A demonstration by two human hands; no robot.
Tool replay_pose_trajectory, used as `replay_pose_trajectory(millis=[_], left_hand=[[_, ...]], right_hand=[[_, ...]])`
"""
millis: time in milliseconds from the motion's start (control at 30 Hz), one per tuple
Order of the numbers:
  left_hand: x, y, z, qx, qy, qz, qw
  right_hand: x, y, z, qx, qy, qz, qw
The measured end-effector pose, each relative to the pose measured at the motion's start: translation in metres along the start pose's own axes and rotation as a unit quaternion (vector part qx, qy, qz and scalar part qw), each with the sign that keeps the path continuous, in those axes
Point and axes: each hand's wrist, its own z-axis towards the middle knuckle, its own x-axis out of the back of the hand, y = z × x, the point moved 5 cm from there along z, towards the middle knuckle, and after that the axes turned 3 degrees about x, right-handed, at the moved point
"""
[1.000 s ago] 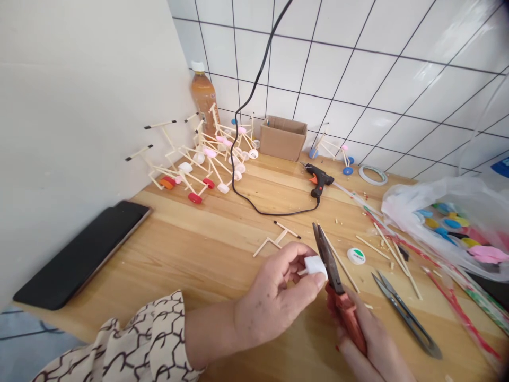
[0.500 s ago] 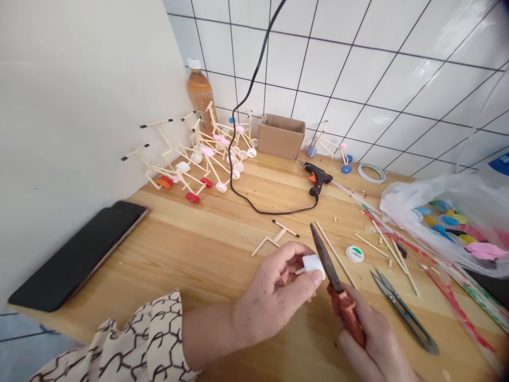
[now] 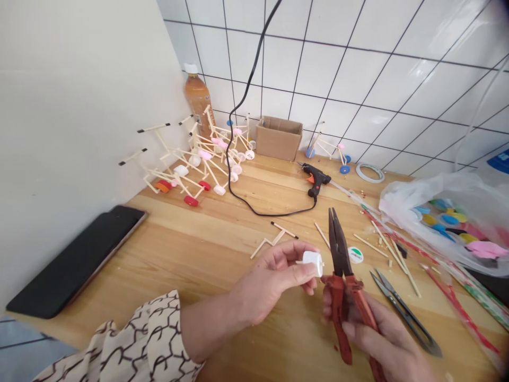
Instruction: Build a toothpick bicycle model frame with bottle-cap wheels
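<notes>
Between the thumb and fingers of my left hand (image 3: pixel 278 273) is a white plastic cap (image 3: pixel 312 262), with a thin stick end poking out of its right face. My right hand (image 3: pixel 382 334) grips red-handled pliers (image 3: pixel 339 254), handles spread and the dark jaws pointing up, slightly parted. The pliers stand just right of the cap, apart from it. Beyond my left hand lies a small frame of thin sticks (image 3: pixel 278 233) with black ends. A white lid with a green mark (image 3: pixel 356 254) sits behind the pliers.
Thread snips (image 3: pixel 405 313) and loose sticks (image 3: pixel 393 254) lie at right, near a plastic bag (image 3: pixel 421 196) of coloured caps. A glue gun (image 3: pixel 315 178) trails a black cord. Stick models with cap wheels (image 3: pixel 191 200), a cardboard box (image 3: pixel 278 139), a bottle (image 3: pixel 198 95) and a phone (image 3: pixel 79 260) surround the workspace.
The pliers' handles have spread and the tool has turned more upright. In my left hand the cap has turned, so its right face and the stick end now show.
</notes>
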Motion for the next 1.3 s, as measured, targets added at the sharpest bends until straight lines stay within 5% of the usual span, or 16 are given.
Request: replay_pose_trajectory(millis=[400,700,1067,1200,1300], left_hand=[[-0.003,0.007,-0.004,-0.001,0.003,0.075,0.997],[0.001,0.003,-0.003,0.004,-0.001,0.077,0.997],[0.001,0.002,-0.003,0.023,0.001,0.082,0.996],[-0.002,0.000,-0.003,0.038,-0.006,0.083,0.996],[-0.003,-0.002,-0.004,0.043,0.003,0.089,0.995]], right_hand=[[0.013,-0.010,0.004,0.054,0.078,-0.162,0.982],[0.043,0.005,0.018,0.150,0.176,-0.400,0.887],[0.092,0.006,0.033,0.146,0.233,-0.604,0.748],[0.110,0.008,0.037,0.118,0.210,-0.648,0.723],[0.101,-0.005,0.029,0.156,0.265,-0.625,0.717]])
